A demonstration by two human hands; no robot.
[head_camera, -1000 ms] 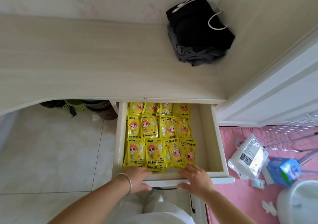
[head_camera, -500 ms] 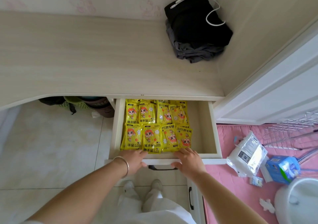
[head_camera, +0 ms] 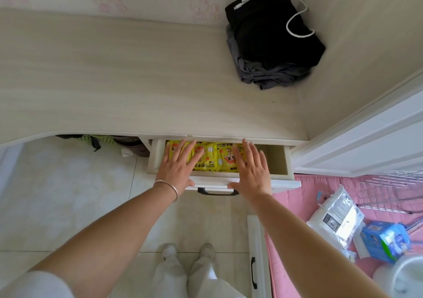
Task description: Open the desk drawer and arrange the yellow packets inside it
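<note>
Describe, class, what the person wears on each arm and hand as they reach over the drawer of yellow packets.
The left hand is bare, with a thin, plain silver bangle round the wrist. A white sleeve edge shows at the upper left arm; the forearm is uncovered. The right hand and forearm are bare, with no ring, watch or glove in view.

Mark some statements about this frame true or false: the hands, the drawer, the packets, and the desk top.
1. Both hands lie flat with straight fingers over the yellow packets. True: left hand, right hand.
2. The drawer is fully shut. False: it is partly open.
3. Folded dark clothes sit on the desk. True.
4. The packets fill the drawer's right end. False: that end is bare.
</note>
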